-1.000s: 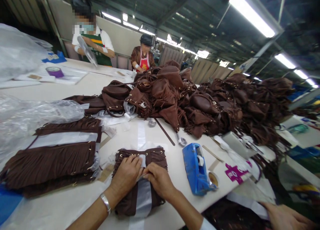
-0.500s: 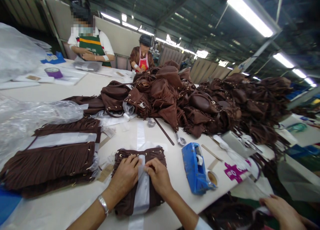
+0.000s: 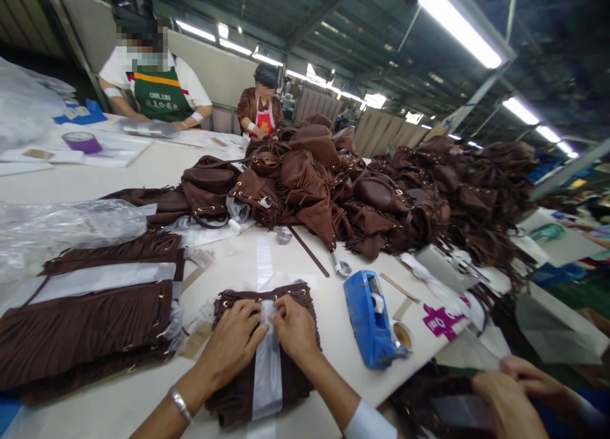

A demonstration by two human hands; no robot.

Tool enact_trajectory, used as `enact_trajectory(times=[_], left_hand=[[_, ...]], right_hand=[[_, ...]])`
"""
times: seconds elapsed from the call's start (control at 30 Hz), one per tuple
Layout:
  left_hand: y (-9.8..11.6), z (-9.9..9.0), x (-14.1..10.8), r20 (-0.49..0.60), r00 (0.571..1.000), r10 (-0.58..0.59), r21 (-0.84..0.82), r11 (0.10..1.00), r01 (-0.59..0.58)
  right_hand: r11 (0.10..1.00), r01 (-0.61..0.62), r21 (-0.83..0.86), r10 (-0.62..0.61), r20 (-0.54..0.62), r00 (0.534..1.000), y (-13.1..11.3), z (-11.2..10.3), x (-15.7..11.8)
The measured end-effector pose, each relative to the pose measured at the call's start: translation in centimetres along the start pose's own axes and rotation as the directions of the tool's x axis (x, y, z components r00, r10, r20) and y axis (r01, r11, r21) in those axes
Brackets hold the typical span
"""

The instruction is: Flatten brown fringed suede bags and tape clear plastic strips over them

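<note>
A dark brown fringed bag (image 3: pixel 296 350) with gold eyelets lies folded on the table in front of me. Down its middle runs a whitish plastic strip (image 3: pixel 267 375). My left hand (image 3: pixel 238 334) rests on the bag's left half, fingers stretched over the fringe and thumb touching the strip. At the strip's upper end, my right hand (image 3: pixel 293 328) has its fingers curled and its thumb and fingertips together on the plastic edge. A blue tape dispenser (image 3: pixel 365 318) stands to the right of the bag.
Left lie wrapped brown fringed bags (image 3: pixel 90 318) and clear plastic bags (image 3: pixel 71 226). Behind is a large pile of brown bags (image 3: pixel 309 166). Two people work across the table; another person's hands (image 3: pixel 509 388) are at lower right. A purple tape roll (image 3: pixel 82 142) lies far left.
My left thumb has come onto the strip, and my right fingers have settled lower against it. The view has shifted slightly right. The person in the green apron has spread their arms.
</note>
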State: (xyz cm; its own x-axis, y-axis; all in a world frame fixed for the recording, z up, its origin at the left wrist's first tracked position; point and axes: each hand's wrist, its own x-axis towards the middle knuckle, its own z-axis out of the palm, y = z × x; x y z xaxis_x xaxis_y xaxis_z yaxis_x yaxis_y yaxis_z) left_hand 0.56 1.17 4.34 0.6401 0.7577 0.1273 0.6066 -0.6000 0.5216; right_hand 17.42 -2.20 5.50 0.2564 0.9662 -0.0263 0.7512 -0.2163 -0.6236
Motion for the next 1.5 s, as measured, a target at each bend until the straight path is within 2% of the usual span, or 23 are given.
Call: enact_trajectory(times=[0.13, 0.23, 0.4, 0.57, 0.73, 0.9, 1.03, 1.17, 1.33, 1.43, 1.5], left_hand=[[0.5, 1.6, 0.3, -0.117, 0.990, -0.084, 0.052, 0.995, 0.091], [0.7, 2.4, 0.3, -0.180, 0.980, -0.083, 0.100, 0.990, 0.102], [0.9, 2.9, 0.4, -0.213, 0.972, -0.100, 0.136, 0.982, 0.131], [0.6, 3.8, 0.3, -0.303, 0.948, -0.096, 0.134, 0.981, 0.142], [0.8, 4.1, 0.4, -0.368, 0.929, -0.047, 0.181, 0.976, 0.121], [1.3, 4.0, -0.1, -0.292, 0.951, 0.104, 0.380, 0.925, 0.016], [1.0, 4.5, -0.7, -0.253, 0.943, 0.216, 0.429, 0.899, -0.091], [0.2, 5.1, -0.7, -0.261, 0.926, 0.273, 0.435, 0.890, -0.139], [-0.4, 5.5, -0.2, -0.296, 0.904, 0.308, 0.431, 0.888, -0.161], [-0.4, 5.8, 0.0, -0.338, 0.896, 0.288, 0.405, 0.904, -0.137], [-0.5, 5.9, 0.0, -0.346, 0.891, 0.293, 0.411, 0.901, -0.137]], right_hand=[[0.998, -0.013, -0.065, 0.014, 0.014, 1.000, -0.1, 0.0, 0.4], [0.993, -0.007, -0.115, 0.012, 0.047, 0.999, -0.3, -0.2, 0.8], [0.977, 0.006, -0.213, 0.012, 0.082, 0.997, -0.9, -0.5, 1.3], [0.966, 0.050, -0.252, -0.033, 0.069, 0.997, -1.4, -0.3, 0.8], [0.959, 0.065, -0.275, -0.049, 0.065, 0.997, -1.3, -0.3, 0.4], [0.953, 0.078, -0.293, -0.059, 0.073, 0.996, -1.2, -0.3, 0.2], [0.953, 0.112, -0.280, -0.100, 0.058, 0.993, -0.9, -0.2, 0.2], [0.965, 0.177, -0.194, -0.159, 0.106, 0.982, 1.0, -2.2, 2.6], [0.971, 0.059, -0.232, -0.065, -0.018, 0.998, 5.3, -6.2, 8.4], [0.969, 0.039, -0.243, -0.037, 0.012, 0.999, 7.1, -6.8, 10.1], [0.974, 0.024, -0.225, -0.017, 0.033, 0.999, 7.6, -6.8, 10.6]])
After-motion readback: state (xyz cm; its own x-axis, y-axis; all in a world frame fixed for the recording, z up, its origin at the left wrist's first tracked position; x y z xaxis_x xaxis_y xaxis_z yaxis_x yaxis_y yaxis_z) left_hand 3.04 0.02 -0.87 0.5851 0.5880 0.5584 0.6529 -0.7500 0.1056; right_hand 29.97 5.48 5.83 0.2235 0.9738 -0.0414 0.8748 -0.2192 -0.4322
